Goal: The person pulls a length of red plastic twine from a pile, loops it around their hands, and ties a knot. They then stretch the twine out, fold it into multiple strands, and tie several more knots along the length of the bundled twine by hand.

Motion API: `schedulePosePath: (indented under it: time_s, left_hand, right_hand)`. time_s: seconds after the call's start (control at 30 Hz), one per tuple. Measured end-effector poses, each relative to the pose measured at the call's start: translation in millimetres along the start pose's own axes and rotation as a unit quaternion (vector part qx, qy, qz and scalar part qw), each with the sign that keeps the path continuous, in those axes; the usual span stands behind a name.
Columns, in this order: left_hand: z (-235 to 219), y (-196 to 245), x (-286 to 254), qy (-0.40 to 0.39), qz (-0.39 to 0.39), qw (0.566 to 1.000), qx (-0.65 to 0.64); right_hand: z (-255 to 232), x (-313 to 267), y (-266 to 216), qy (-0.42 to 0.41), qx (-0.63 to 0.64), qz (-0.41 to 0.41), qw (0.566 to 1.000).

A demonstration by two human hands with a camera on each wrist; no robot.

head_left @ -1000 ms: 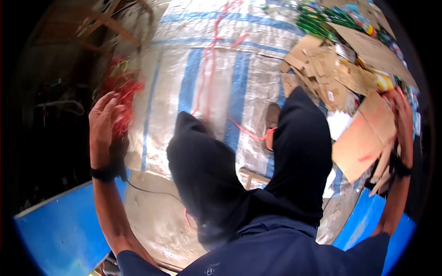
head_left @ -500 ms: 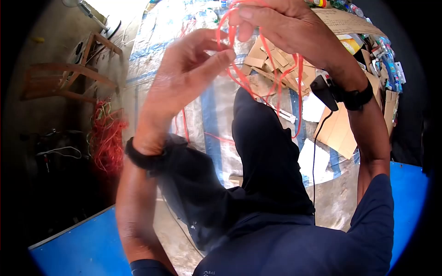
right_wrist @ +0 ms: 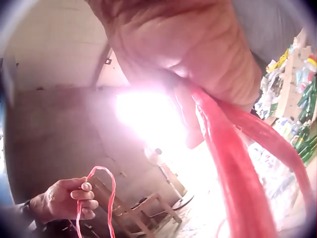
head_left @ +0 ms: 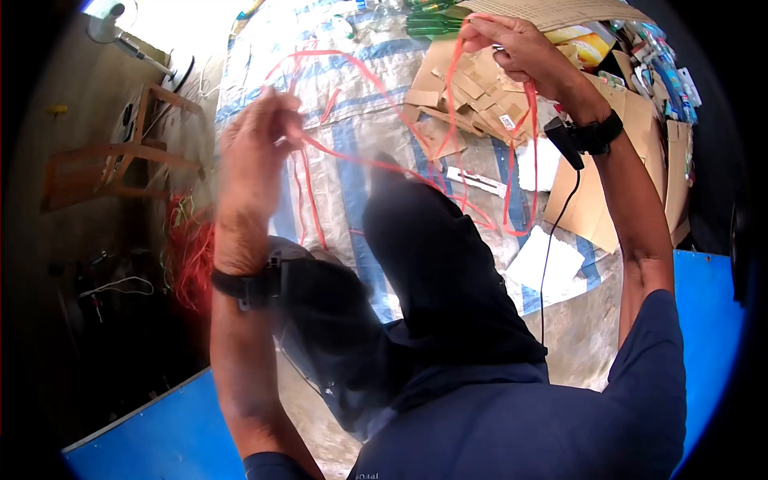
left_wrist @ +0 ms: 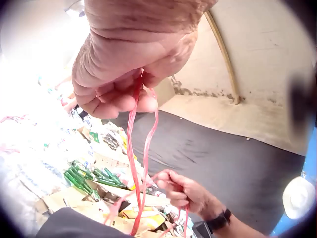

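Note:
A long red plastic string hangs in loops between the two hands, above the knees. The left hand, raised at the left and blurred in the head view, pinches one part of it; in the left wrist view two red strands drop from its curled fingers. Higher at the right, the right hand grips another part with curled fingers, and strands hang below its palm. Seen close in the right wrist view, the red string comes out of that fist.
Torn cardboard, green bottles and white foam pieces lie on a striped sheet. A tangle of red string and a wooden frame are at the left. A black cable hangs from the right wrist.
From beside the body, both hands came up together with red string, then moved apart, the left to the left and the right to the right. The string now spans between them.

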State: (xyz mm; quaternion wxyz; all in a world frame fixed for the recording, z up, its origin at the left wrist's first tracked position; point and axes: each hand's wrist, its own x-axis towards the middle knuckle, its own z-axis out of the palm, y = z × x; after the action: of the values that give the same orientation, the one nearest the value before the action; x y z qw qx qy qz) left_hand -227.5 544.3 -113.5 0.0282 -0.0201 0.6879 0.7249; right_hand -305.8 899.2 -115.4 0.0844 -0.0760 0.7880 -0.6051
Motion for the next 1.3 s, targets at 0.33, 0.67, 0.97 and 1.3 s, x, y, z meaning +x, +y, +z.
schedulePosePath:
  time_s: [0.33,0.67,0.97,1.3]
  left_hand:
    - [-43,14,9,0.124,0.012,0.984,-0.128]
    - [-37,41,7,0.011,0.097,0.989,-0.111]
    - [-21,40,9,-0.064,0.103,0.983,-0.141]
    - [-26,37,10,-0.046,0.107,0.980,-0.163]
  right_hand:
    - [-95,-33,48,0.066,-0.039,0.025,0.997]
    - [-144,-56,61,0.175,-0.133,-0.006,0.975]
    - [-151,-87,91,0.164,-0.200,0.026,0.966]
    - [-196,-110,190,0.133,-0.159,0.140,0.968]
